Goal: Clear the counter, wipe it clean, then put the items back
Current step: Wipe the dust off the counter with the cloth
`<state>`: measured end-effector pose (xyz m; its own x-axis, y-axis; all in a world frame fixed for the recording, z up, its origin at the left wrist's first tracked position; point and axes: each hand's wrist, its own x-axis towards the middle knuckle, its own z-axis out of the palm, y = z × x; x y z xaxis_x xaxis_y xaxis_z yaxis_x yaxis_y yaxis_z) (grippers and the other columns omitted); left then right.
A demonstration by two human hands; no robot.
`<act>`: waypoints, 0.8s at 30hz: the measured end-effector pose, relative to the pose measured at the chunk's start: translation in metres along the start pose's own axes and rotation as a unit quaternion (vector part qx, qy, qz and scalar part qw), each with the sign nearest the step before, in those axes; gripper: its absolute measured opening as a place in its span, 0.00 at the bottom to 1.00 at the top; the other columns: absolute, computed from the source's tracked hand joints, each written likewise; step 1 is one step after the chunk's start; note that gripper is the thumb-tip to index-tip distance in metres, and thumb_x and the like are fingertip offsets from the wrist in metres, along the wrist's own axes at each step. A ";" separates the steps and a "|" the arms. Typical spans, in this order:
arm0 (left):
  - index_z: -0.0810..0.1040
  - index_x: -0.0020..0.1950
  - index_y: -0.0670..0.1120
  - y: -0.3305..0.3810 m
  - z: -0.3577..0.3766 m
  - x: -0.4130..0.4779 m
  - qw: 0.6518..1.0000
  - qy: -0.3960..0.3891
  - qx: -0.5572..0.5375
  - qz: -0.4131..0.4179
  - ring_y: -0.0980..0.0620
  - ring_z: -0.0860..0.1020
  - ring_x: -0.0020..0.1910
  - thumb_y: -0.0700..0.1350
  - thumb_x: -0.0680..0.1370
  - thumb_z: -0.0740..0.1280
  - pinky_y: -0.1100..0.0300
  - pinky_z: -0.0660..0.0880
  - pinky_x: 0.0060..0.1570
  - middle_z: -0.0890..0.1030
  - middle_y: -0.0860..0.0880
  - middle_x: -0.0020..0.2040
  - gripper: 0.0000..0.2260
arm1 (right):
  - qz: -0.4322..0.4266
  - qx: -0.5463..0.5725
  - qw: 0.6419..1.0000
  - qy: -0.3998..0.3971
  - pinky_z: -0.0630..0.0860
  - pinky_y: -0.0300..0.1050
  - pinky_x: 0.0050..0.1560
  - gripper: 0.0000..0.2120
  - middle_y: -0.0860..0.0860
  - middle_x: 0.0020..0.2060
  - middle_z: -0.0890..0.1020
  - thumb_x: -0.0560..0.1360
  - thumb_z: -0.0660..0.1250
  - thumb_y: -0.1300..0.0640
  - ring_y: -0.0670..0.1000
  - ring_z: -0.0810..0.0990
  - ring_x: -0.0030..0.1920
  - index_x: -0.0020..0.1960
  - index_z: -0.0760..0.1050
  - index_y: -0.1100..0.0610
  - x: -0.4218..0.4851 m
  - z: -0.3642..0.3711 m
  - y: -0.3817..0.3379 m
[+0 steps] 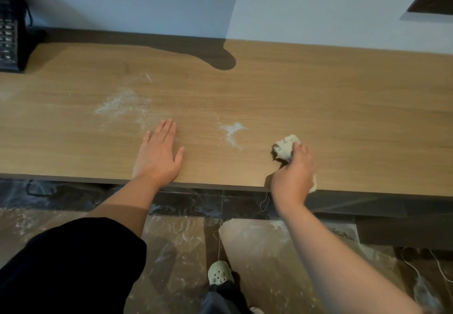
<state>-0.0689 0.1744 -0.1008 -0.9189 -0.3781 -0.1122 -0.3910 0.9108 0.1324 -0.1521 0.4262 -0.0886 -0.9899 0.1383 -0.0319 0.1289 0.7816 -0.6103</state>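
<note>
At the counter (343,117)'s front edge, the left hand (158,153) lies flat, fingers straight, and the right hand (293,174) grips one crumpled cloth (285,148). Two white powder patches (122,103) lie left of the cloth; bare wood stretches right.

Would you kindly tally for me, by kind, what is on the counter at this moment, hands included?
Hands: 2, the left hand flat on the counter, the right hand gripping the cloth
Cloth: 1
Telephone: 1, at the far left
White powder patches: 2 plain ones
Total: 6
</note>
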 end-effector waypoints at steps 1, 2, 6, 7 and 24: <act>0.48 0.80 0.44 0.000 0.000 0.000 1.000 0.003 -0.005 -0.001 0.52 0.46 0.79 0.55 0.82 0.49 0.51 0.44 0.77 0.49 0.47 0.80 0.29 | -0.004 -0.001 1.000 -0.001 0.45 0.50 0.77 0.34 0.52 0.76 0.61 0.72 0.58 0.76 0.51 0.54 0.77 0.75 0.61 0.57 -0.011 0.008 -0.008; 0.49 0.80 0.44 -0.001 0.001 0.000 1.000 0.007 -0.010 -0.001 0.52 0.46 0.79 0.54 0.82 0.49 0.51 0.44 0.77 0.49 0.47 0.80 0.28 | -0.001 0.004 1.000 -0.006 0.41 0.47 0.76 0.35 0.51 0.77 0.58 0.72 0.58 0.76 0.50 0.52 0.77 0.76 0.59 0.56 -0.022 0.016 -0.019; 0.49 0.80 0.44 0.000 0.000 0.000 1.000 0.014 -0.022 -0.009 0.52 0.47 0.79 0.53 0.83 0.51 0.52 0.44 0.77 0.50 0.47 0.80 0.28 | 0.035 0.068 0.996 -0.036 0.37 0.43 0.72 0.39 0.48 0.78 0.53 0.71 0.57 0.76 0.48 0.47 0.78 0.78 0.55 0.53 -0.048 0.042 -0.057; 0.50 0.80 0.44 0.001 0.000 0.000 0.999 0.017 -0.025 -0.011 0.52 0.48 0.79 0.53 0.83 0.51 0.52 0.44 0.77 0.51 0.47 0.80 0.28 | 0.032 0.086 0.995 -0.031 0.37 0.43 0.73 0.38 0.49 0.78 0.54 0.71 0.56 0.77 0.48 0.48 0.78 0.77 0.55 0.55 -0.051 0.046 -0.062; 0.50 0.80 0.45 0.001 -0.003 -0.001 0.999 0.021 -0.030 0.001 0.53 0.47 0.79 0.50 0.83 0.51 0.53 0.43 0.77 0.50 0.48 0.80 0.26 | -0.205 0.044 0.958 -0.197 0.56 0.51 0.75 0.28 0.56 0.71 0.69 0.74 0.54 0.73 0.55 0.64 0.73 0.70 0.70 0.57 0.096 0.056 -0.076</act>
<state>-0.0683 0.1750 -0.0977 -0.9204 -0.3844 -0.0715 -0.3908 0.9003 0.1917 -0.2607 0.3461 -0.0895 -0.9046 -0.4219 -0.0611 -0.2630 0.6651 -0.6989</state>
